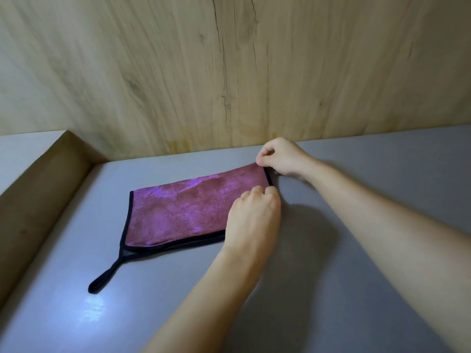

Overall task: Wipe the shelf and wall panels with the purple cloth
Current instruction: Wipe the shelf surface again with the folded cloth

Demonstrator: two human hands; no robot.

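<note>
Grey shelf, wood-grain wall panel, purple cloth flat

Furniture interior, likely a home; grey shelf, wood-grain wall panels

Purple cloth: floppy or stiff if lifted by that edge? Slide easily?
Likely floppy: the purple cloth lies folded flat and limp on the grey shelf. Probably light; both hands only pinch it. The shelf looks glossy, so it may slide.
</note>
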